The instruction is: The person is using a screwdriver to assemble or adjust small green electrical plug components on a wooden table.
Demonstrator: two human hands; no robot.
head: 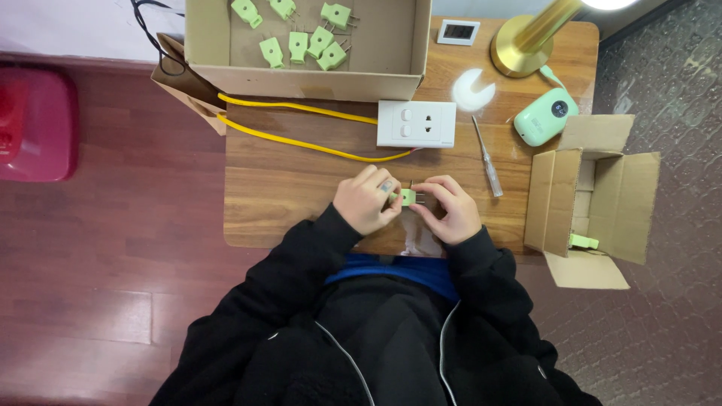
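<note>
Both hands pinch one green plug (407,197) just below the white socket (416,123): left hand (366,201) on its body, right hand (449,210) by its prongs | seven plugs (298,45) lie in the box (226,73) upper left of the socket | screwdriver (486,158) untouched to its right | one plug (583,241) sits in the carton (591,197) far right.

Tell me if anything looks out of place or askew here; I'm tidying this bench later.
Mostly orderly. One thing stands out: the small cardboard box on the right hangs past the table edge, flaps splayed, a green plug inside. Both hands, left hand and right hand, hold a green plug between them.
</note>
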